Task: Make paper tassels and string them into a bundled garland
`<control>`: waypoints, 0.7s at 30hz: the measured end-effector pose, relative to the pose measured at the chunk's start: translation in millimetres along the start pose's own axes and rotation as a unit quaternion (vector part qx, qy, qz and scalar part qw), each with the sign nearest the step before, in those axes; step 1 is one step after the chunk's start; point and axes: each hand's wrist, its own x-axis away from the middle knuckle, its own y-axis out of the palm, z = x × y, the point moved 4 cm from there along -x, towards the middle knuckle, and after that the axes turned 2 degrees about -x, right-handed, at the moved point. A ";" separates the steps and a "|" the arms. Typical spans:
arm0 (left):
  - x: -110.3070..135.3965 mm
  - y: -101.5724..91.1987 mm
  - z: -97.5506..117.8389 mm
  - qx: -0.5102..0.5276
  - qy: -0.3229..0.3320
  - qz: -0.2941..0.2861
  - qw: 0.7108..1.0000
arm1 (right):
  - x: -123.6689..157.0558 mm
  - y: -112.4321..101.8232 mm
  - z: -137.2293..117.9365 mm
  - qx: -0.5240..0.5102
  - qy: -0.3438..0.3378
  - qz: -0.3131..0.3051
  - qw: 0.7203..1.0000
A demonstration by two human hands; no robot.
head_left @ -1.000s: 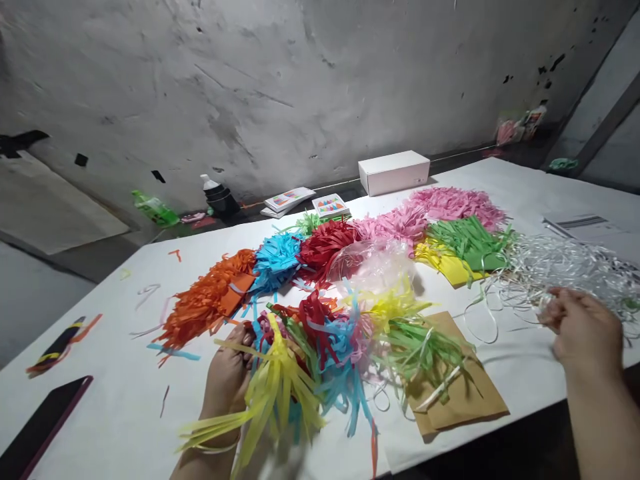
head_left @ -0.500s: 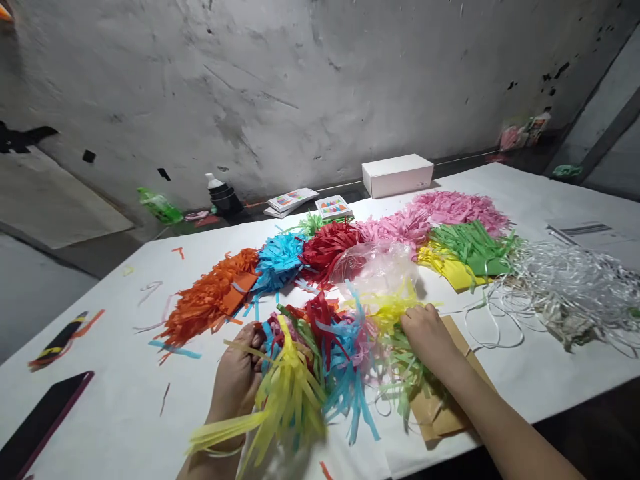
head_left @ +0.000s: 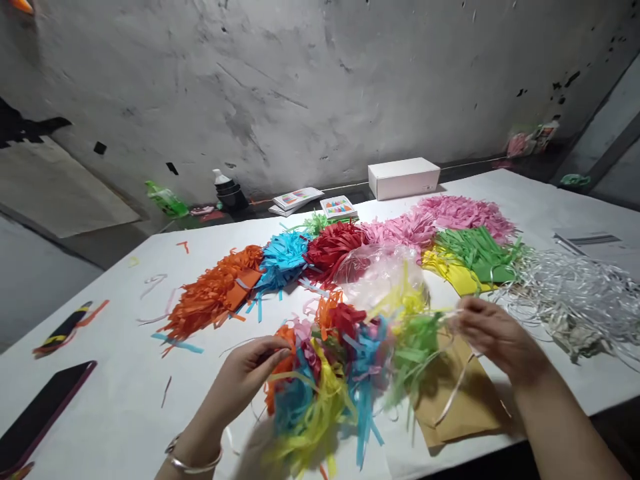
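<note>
A garland of fringed paper tassels (head_left: 345, 353) in orange, red, blue, yellow, pink and green hangs lifted off the white table (head_left: 115, 373) between my hands. My left hand (head_left: 250, 370) pinches its orange end, fingers closed. My right hand (head_left: 493, 333) pinches the white ribbon (head_left: 457, 393) at the green end, above a brown paper envelope (head_left: 465, 407).
Piles of cut fringe lie behind: orange (head_left: 215, 297), blue (head_left: 285, 257), red (head_left: 333, 243), pink (head_left: 440, 217), green on yellow (head_left: 475, 257). A clear plastic bag (head_left: 380, 270), a white ribbon tangle (head_left: 570, 297), a white box (head_left: 404, 178), a phone (head_left: 43, 417) at left.
My right hand left the ribbon tangle, came to the tassels and took the ribbon end. Both hands have raised the garland off the table, and the left hand turned palm up.
</note>
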 end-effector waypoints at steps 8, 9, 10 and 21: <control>5.7 -30.7 18.4 0.057 0.028 0.138 0.988 | -1.8 -33.8 -9.1 -0.018 0.007 0.105 0.994; 5.9 -29.9 20.2 0.050 0.039 0.131 0.989 | -2.0 -34.0 -8.8 -0.009 0.010 0.110 0.994; 5.9 -28.9 21.8 0.039 0.054 0.126 0.990 | -1.7 -34.3 -8.9 0.004 0.014 0.115 0.993; 4.4 -23.4 32.5 0.035 0.038 -0.007 0.999 | 2.0 -53.4 -9.6 0.012 0.008 0.248 0.969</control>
